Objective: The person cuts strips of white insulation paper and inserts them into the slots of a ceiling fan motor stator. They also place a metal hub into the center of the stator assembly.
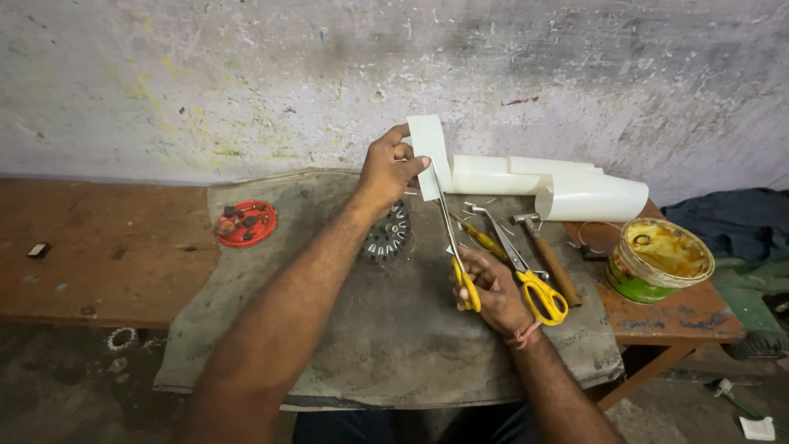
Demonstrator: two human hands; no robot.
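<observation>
Left hand (388, 170) pinches a white paper strip (429, 156) between thumb and fingers, holding it upright above the middle of the bench, near its far edge. The strip is narrow, plain white, slightly curled at the top, lower end meeting the scissor blades. Right hand (486, 288) grips yellow-handled scissors (457, 247), fingers through the loops, blades pointing up and away into the strip's bottom edge.

Left to right on the bench: small dark block (38, 250) near the left end; red round lid (246, 223) with small dark parts on it, at the left edge of the grey cloth (370, 345); dark toothed metal wheel (386, 234) under the left wrist; a second pair of yellow-handled scissors (526, 271) lying just right of the right hand; wooden-handled hammer (546, 251) beside them; white rolled sheets (559, 187) along the far edge behind; green tin (657, 259) with yellowish paste near the right end, on bare wood.

The near half of the cloth is bare, with open room in front of both hands. The cloth hangs over the near edge. The bench's left part is mostly bare wood.

Wooden bench (107, 271) is worn, reddish-brown, stained. Behind it is a pale wall (246, 74), scuffed and flecked with paint. Dark blue fabric (731, 218) lies past the right end. Floor is dirty.
</observation>
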